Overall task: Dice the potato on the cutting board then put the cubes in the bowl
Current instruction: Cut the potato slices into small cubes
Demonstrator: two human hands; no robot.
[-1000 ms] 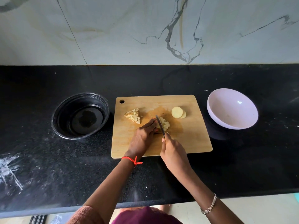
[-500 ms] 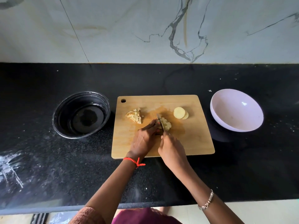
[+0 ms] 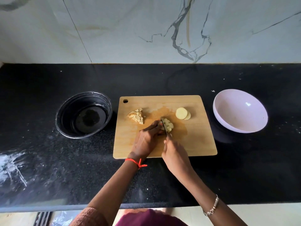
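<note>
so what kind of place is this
Most likely a home kitchen: a black stone counter below a marble-look wall, with a wooden cutting board where potato is being diced.

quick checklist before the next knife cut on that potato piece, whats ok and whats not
1. Knife held in right hand, blade down at the potato piece: ok.
2. Left hand steadies the piece from the left of the blade: ok.
3. Left fingertips clear of the edge: cannot tell, they sit right beside the blade.
4. Cutting board lies flat on the counter: ok.
5. Finished cubes and round slices lie apart from the cutting spot: ok.
6. Pink bowl to the right of the board, empty and ready for cubes: ok.
</note>
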